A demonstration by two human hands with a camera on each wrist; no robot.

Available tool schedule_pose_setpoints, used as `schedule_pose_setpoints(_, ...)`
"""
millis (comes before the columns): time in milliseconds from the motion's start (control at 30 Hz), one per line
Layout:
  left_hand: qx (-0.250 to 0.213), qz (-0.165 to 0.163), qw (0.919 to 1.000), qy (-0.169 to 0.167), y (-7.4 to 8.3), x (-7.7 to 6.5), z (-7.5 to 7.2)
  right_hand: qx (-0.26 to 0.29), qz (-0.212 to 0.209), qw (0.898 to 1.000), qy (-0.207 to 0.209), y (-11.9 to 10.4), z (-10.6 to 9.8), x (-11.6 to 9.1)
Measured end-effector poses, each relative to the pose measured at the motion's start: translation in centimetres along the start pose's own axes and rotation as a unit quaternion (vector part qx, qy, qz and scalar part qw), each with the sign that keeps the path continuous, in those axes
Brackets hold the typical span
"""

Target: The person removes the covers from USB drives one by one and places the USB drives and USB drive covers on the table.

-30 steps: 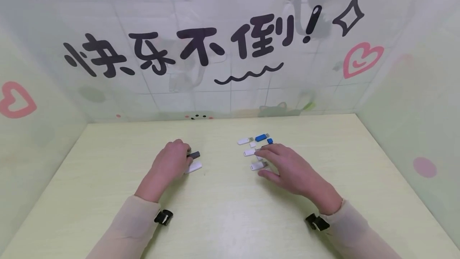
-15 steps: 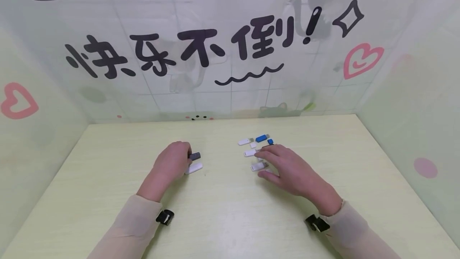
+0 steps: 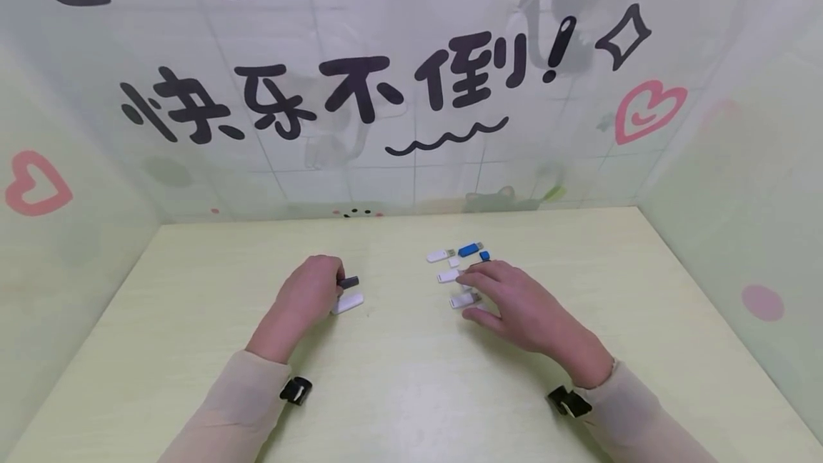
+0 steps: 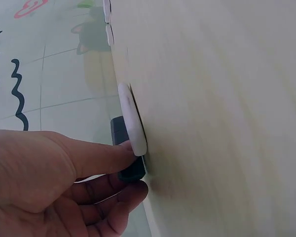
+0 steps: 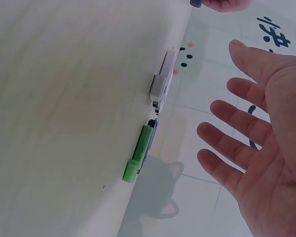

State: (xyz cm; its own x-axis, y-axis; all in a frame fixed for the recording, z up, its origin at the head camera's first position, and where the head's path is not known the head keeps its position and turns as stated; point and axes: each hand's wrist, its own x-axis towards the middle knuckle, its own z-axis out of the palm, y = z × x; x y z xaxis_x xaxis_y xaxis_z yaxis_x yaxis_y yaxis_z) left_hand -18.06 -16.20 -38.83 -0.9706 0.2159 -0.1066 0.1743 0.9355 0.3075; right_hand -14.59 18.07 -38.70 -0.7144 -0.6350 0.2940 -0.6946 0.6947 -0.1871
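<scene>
My left hand (image 3: 307, 297) pinches a dark grey USB stick (image 3: 350, 282) between thumb and fingers, low over the table. Beside it lies a white USB stick (image 3: 350, 303), which overlaps the thumb tip in the left wrist view. Its fingers cover part of the dark stick. My right hand (image 3: 524, 308) hovers palm down with relaxed, spread fingers and holds nothing. Under and near its fingertips lie a white USB stick (image 3: 447, 277) and a light grey one (image 3: 462, 300). A green USB stick (image 5: 140, 148) shows in the right wrist view, hidden behind the hand in the head view.
Behind the right hand lie another white USB stick (image 3: 437, 256), a blue USB stick (image 3: 469, 250), a small white cap (image 3: 454, 261) and a blue cap (image 3: 484, 256). A printed back wall (image 3: 360, 184) rises at the table's (image 3: 398, 391) far edge.
The head view has shifted slightly. My left fingers curl a little closer round the dark USB stick, which has tilted slightly; the right hand stays in place.
</scene>
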Motion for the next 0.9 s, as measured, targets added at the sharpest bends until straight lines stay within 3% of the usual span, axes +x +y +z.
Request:
schedule_pose_setpoints(233, 0.002, 0.006, 0.9997, 0.022, 0.2, -0.3, -0.4, -0.003, -0.006, 1.0, 0.008, 0.0, 0.1, 0.0)
schedule_pose_setpoints(500, 0.001, 0.042, 0.9964, 0.074, 1.1, -0.9, -0.8, -0.005, -0.018, 1.0, 0.016, 0.1, 0.0, 0.2)
schedule_pose_setpoints(900, 0.008, 0.06, 0.9922, 0.109, 4.8, -2.5, -1.1, -0.006, -0.023, 1.0, 0.015, -0.3, -0.1, 0.9)
